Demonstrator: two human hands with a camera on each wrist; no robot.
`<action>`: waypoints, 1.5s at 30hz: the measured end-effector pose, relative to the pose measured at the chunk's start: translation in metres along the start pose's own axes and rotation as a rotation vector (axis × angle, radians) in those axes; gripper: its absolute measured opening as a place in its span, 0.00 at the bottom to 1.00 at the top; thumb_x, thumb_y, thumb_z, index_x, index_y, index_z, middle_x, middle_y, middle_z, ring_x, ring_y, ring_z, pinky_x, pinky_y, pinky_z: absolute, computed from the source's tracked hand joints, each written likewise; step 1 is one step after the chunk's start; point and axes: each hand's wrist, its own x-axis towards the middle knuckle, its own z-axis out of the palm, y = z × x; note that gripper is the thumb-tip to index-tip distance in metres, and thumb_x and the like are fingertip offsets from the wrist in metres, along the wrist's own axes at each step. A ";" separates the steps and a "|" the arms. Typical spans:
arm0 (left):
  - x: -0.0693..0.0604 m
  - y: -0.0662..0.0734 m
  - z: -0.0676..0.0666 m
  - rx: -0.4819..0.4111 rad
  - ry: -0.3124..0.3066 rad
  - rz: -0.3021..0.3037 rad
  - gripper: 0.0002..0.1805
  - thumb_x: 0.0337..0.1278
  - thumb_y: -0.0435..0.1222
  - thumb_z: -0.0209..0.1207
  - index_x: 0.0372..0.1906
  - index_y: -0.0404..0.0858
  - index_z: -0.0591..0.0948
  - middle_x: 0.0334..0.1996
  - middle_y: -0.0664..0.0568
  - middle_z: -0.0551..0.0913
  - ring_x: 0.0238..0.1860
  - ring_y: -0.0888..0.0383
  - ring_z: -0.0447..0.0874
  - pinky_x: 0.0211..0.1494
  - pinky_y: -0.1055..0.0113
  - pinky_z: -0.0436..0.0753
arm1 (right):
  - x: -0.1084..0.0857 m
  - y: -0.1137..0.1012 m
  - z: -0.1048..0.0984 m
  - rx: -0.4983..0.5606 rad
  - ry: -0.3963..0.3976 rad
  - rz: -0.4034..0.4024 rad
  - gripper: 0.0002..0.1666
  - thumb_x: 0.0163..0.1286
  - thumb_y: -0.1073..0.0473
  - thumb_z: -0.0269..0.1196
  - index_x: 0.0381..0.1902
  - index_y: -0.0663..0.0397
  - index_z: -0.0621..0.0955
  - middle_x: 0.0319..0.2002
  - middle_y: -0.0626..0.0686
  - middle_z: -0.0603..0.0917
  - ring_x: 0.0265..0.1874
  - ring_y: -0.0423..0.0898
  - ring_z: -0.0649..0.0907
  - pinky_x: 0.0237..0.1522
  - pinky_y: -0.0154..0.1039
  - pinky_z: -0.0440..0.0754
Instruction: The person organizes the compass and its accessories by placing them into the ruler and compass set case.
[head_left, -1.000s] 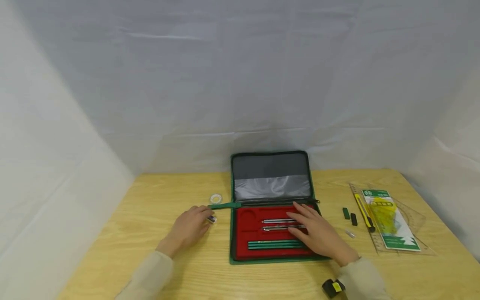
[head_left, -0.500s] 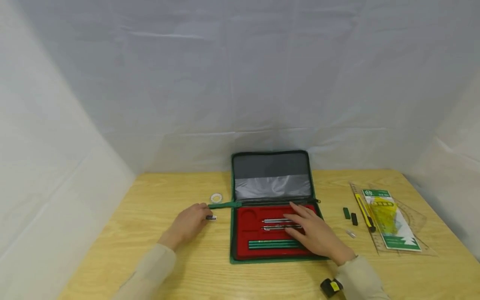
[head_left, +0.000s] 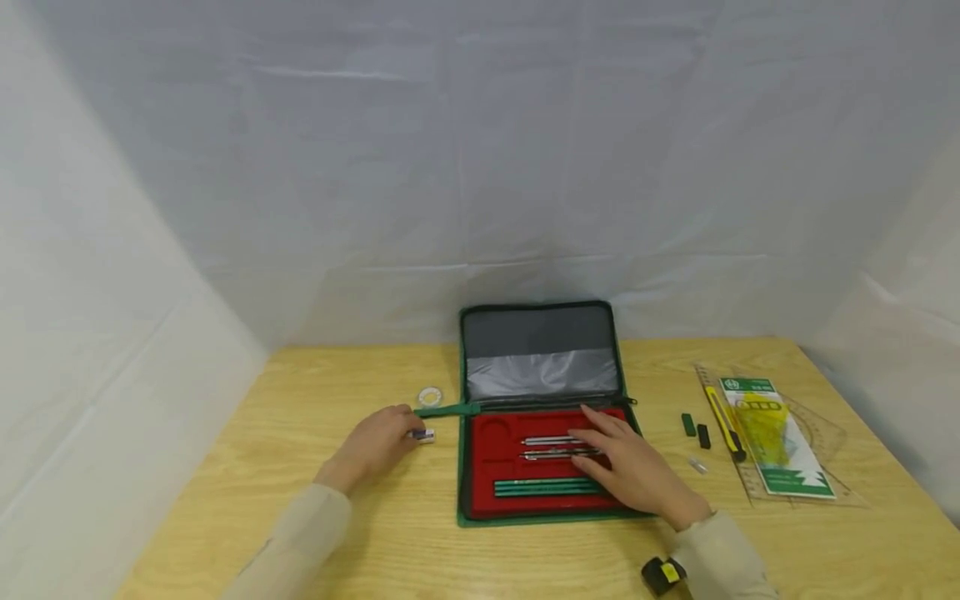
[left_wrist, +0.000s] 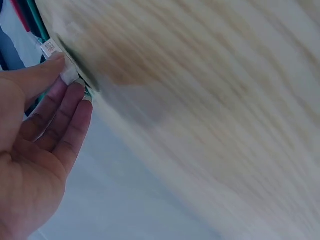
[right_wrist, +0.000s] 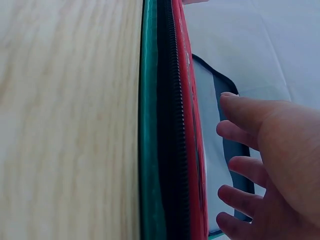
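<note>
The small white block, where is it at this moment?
In the head view, the small white block is left of the open case, just below the green strap. The left wrist view shows the left hand pinching it.

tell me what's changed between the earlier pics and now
The eraser, slanted a second ago, now lies nearly level in the head view, and the left hand pinching it has shifted slightly away from the person. No new grip or release shows. The right hand stays over the open case; the pencils and knife stay put.
</note>
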 end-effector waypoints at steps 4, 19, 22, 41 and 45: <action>0.005 0.006 -0.001 0.001 0.028 0.040 0.05 0.54 0.34 0.66 0.37 0.40 0.86 0.32 0.55 0.79 0.33 0.58 0.79 0.39 0.61 0.79 | -0.001 0.002 -0.001 -0.007 0.014 -0.002 0.26 0.71 0.46 0.58 0.62 0.50 0.76 0.71 0.58 0.60 0.66 0.61 0.63 0.59 0.60 0.67; 0.022 0.048 -0.003 -0.026 0.029 0.191 0.05 0.53 0.34 0.67 0.36 0.41 0.86 0.31 0.55 0.78 0.31 0.59 0.78 0.34 0.65 0.78 | -0.009 0.007 -0.003 0.006 0.023 0.027 0.26 0.70 0.46 0.58 0.62 0.48 0.76 0.70 0.60 0.61 0.66 0.62 0.63 0.60 0.62 0.63; 0.024 0.057 -0.003 -0.013 0.006 0.195 0.06 0.54 0.36 0.67 0.37 0.43 0.86 0.31 0.56 0.78 0.32 0.60 0.78 0.33 0.66 0.78 | -0.010 0.009 -0.004 0.010 0.024 0.036 0.26 0.70 0.46 0.58 0.62 0.48 0.76 0.70 0.60 0.61 0.66 0.62 0.63 0.61 0.62 0.62; 0.030 0.081 0.010 0.014 -0.033 0.291 0.06 0.56 0.39 0.65 0.38 0.44 0.87 0.31 0.58 0.78 0.32 0.62 0.76 0.36 0.69 0.77 | -0.019 0.016 -0.008 0.015 0.059 0.032 0.25 0.71 0.46 0.57 0.61 0.48 0.77 0.70 0.60 0.61 0.65 0.61 0.65 0.58 0.60 0.67; 0.031 0.083 0.012 0.022 -0.030 0.305 0.07 0.57 0.40 0.65 0.39 0.44 0.87 0.30 0.58 0.77 0.32 0.62 0.75 0.36 0.69 0.77 | -0.021 0.017 -0.007 0.003 0.061 0.025 0.24 0.71 0.45 0.57 0.60 0.48 0.78 0.70 0.59 0.61 0.65 0.61 0.65 0.58 0.59 0.67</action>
